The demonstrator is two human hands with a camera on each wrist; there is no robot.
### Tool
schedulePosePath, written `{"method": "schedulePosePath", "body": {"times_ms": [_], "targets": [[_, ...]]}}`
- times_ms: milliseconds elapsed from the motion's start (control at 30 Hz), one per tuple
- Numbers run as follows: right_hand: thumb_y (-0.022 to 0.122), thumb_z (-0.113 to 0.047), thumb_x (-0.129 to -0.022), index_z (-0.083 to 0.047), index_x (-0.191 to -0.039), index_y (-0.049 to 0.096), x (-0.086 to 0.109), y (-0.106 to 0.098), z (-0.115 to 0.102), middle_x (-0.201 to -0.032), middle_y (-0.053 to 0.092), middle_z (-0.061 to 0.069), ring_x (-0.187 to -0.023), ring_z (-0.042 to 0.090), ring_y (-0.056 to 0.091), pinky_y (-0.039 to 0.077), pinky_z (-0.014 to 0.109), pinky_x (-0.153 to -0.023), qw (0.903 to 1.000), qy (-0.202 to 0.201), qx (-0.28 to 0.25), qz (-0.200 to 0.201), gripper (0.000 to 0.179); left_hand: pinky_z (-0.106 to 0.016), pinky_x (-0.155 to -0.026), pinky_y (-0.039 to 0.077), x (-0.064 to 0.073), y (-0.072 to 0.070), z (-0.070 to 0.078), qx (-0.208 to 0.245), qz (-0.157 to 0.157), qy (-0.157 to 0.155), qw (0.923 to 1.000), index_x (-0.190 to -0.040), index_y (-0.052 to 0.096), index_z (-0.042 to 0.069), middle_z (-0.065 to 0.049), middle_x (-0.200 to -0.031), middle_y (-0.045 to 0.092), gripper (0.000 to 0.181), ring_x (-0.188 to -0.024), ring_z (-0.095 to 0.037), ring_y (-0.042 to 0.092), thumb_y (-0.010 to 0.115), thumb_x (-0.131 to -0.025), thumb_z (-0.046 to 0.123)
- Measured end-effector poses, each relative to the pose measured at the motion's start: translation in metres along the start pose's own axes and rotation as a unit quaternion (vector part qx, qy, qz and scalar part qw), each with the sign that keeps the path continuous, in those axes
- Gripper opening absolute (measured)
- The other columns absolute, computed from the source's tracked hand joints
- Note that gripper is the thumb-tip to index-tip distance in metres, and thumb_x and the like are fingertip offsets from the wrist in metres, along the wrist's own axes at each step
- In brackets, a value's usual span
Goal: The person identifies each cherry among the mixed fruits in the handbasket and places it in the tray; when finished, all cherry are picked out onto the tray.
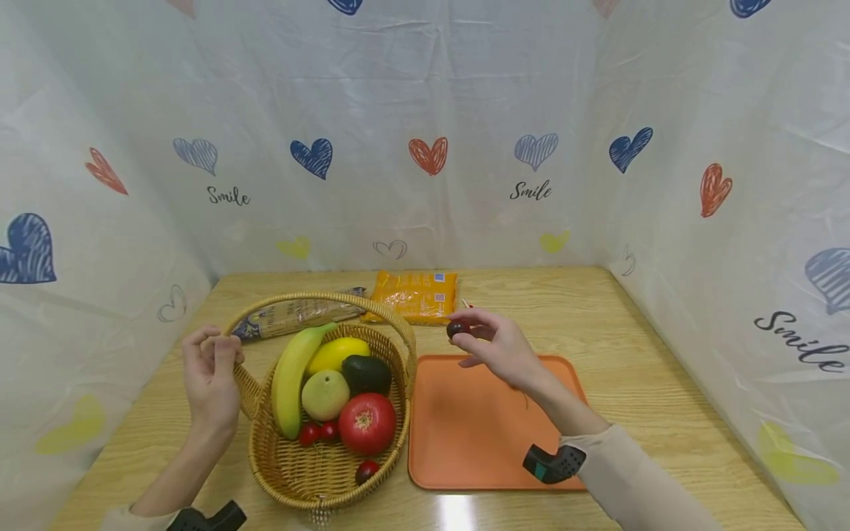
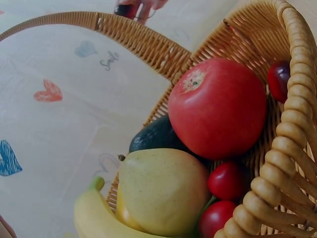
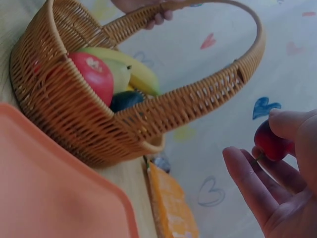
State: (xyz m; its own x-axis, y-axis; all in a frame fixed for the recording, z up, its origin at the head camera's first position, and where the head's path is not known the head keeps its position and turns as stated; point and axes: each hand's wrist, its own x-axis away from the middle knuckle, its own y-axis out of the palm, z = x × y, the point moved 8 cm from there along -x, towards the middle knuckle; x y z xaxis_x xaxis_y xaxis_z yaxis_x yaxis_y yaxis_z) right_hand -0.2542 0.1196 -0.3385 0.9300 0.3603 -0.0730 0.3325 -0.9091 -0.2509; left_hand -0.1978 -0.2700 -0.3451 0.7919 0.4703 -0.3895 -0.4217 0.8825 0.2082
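My left hand point(image 1: 214, 376) grips the left side of the handle of a wicker basket point(image 1: 292, 483). Between the thumb and fingers of my right hand point(image 1: 501, 346) is a dark red cherry point(image 3: 271, 143), its short stem showing, held above the far edge of an orange tray point(image 1: 465, 428). Inside the basket lie a banana point(image 1: 288, 383), a yellow fruit partly covered by others point(image 1: 340, 355), a dark green avocado point(image 1: 367, 375), a pale green pear-like fruit point(image 2: 163, 191) and a red pomegranate point(image 1: 367, 423). Two bright red cherries point(image 1: 319, 432) and a darker one point(image 1: 367, 472) sit near them.
Behind the basket lies a long clear packet point(image 1: 299, 313) with dark ends, beside an orange packet point(image 1: 415, 297). A small red and white item point(image 1: 467, 303) shows just behind my right hand. Heart-printed white sheeting point(image 1: 432, 214) encloses the wooden table point(image 1: 531, 287) at the back and sides.
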Motion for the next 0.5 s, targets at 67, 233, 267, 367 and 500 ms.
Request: {"method": "schedulePosePath", "body": {"times_ms": [67, 233, 267, 367, 500], "targets": [[0.067, -0.006, -0.11, 0.009, -0.147, 0.06, -0.001, -0.002, 0.004, -0.141, 0.063, 0.034, -0.128, 0.049, 0.07, 0.071, 0.038, -0.083, 0.9999, 0.007, 0.007, 0.006, 0.041, -0.01, -0.084, 0.05, 0.0, 0.0, 0.0, 0.0, 0.001, -0.002, 1.0, -0.121, 0.053, 0.021, 0.013, -0.095, 0.065, 0.003, -0.088, -0.003, 0.058, 0.054, -0.118, 0.021], [0.067, -0.007, -0.11, 0.008, -0.147, 0.061, -0.002, -0.006, 0.012, -0.139, 0.064, 0.032, -0.125, 0.043, 0.073, 0.071, 0.046, -0.086, 0.9995, 0.015, 0.024, 0.013, 0.04, -0.01, -0.084, 0.049, 0.0, -0.001, -0.001, 0.002, 0.002, -0.005, 1.0, -0.121, 0.053, 0.021, 0.013, -0.095, 0.065, 0.005, -0.087, -0.003, 0.058, 0.055, -0.117, 0.023], [0.067, -0.006, -0.11, 0.008, -0.147, 0.061, -0.002, -0.007, 0.014, -0.138, 0.064, 0.032, -0.124, 0.043, 0.074, 0.07, 0.048, -0.087, 0.9995, 0.016, 0.026, 0.013, 0.04, -0.01, -0.084, 0.049, 0.0, -0.001, -0.001, 0.001, 0.002, -0.005, 1.0, -0.121, 0.053, 0.021, 0.013, -0.095, 0.065, 0.005, -0.087, -0.003, 0.058, 0.055, -0.117, 0.023], [0.066, -0.006, -0.11, 0.009, -0.148, 0.06, -0.003, -0.009, 0.019, -0.137, 0.064, 0.032, -0.122, 0.042, 0.075, 0.069, 0.054, -0.089, 0.9993, 0.02, 0.029, 0.012, 0.041, -0.01, -0.084, 0.049, 0.0, -0.001, -0.001, 0.0, 0.002, -0.007, 1.0, -0.121, 0.053, 0.021, 0.013, -0.095, 0.065, 0.004, -0.087, -0.003, 0.058, 0.055, -0.117, 0.023], [0.067, -0.006, -0.11, 0.009, -0.148, 0.06, -0.005, -0.01, 0.026, -0.137, 0.064, 0.032, -0.119, 0.041, 0.076, 0.07, 0.051, -0.085, 0.999, 0.024, 0.036, 0.012, 0.042, -0.01, -0.084, 0.05, 0.0, -0.001, -0.002, 0.0, 0.004, -0.012, 0.9999, -0.12, 0.053, 0.022, 0.013, -0.095, 0.066, 0.003, -0.087, -0.003, 0.059, 0.054, -0.118, 0.021]]}}
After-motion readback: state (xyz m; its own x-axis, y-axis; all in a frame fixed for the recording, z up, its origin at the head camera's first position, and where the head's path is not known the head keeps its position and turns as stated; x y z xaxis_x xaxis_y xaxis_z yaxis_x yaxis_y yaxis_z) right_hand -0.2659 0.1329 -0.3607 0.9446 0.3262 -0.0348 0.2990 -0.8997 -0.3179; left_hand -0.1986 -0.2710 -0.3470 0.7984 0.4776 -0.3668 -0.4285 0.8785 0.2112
